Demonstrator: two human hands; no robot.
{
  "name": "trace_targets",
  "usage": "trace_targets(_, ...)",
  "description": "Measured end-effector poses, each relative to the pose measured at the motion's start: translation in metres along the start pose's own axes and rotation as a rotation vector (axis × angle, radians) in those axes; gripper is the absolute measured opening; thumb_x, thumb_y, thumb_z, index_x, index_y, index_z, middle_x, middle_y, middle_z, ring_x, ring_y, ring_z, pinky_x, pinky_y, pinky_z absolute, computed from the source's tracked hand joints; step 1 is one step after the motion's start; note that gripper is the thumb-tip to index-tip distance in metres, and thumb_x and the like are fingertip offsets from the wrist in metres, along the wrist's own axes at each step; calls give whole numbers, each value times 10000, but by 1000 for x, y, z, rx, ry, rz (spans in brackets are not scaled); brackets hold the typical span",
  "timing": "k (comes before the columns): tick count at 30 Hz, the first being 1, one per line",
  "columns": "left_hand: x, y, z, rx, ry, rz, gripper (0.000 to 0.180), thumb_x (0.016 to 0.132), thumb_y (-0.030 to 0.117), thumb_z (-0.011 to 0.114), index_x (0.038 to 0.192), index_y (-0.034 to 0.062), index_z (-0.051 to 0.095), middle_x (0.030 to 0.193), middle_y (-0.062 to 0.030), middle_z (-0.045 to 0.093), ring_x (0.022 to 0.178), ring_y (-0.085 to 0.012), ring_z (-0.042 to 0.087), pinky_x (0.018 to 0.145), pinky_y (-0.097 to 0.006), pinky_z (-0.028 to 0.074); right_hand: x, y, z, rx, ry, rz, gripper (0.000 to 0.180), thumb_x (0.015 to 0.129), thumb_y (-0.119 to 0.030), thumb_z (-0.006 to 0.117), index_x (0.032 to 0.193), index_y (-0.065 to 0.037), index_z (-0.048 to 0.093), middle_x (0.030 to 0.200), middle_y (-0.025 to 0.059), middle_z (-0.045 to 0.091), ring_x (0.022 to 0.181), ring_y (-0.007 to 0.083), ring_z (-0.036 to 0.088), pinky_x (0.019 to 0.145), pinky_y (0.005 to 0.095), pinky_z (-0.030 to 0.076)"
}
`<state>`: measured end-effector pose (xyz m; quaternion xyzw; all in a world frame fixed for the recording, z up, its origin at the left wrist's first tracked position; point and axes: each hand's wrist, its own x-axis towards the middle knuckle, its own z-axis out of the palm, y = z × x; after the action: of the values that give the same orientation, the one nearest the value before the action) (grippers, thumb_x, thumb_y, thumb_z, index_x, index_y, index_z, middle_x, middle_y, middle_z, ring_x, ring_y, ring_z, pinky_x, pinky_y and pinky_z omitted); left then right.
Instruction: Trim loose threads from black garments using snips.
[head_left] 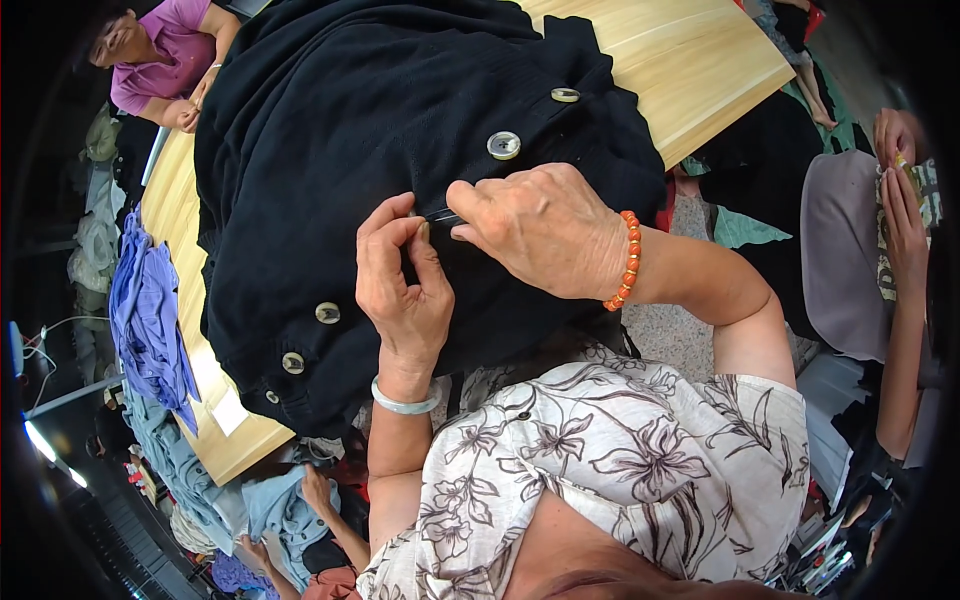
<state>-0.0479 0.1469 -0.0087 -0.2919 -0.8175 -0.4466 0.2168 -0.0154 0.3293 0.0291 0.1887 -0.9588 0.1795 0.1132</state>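
Both hands pinch the black cardigan (330, 150) edge below its big button (504, 145): left hand (402, 285), right hand (545, 232); the fingertips are partly hidden in the cloth.

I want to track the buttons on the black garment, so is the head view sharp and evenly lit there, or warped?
Head view: black garment and pale buttons sharp between left hand and right hand; wooden table edges bow near the rim; corners fall dark.

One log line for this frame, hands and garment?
left hand: pinching black cardigan edge | right hand: gripping same edge | cardigan on wooden table
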Motion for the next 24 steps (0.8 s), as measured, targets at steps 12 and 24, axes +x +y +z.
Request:
trace_targets(12,-3,1,1,-56,2,-6,88,934,-77,632,994,-17,607,1155,-187,678,1013,-232,677,858,-314,548,-4,-1,-2,75,-15,37,264,908,-244,719,978,-56,547,754,67,649,675,245,690,558,338,529)
trace_targets(24,-7,0,8,40,49,93,124,921,-91,630,1018,-20,600,1170,-210,687,1020,-285,704,876,-348,566,-7,-4,1,-18,-6,44,251,903,-232,723,954,-69,539,733,55,627,671,231,684,564,331,528)
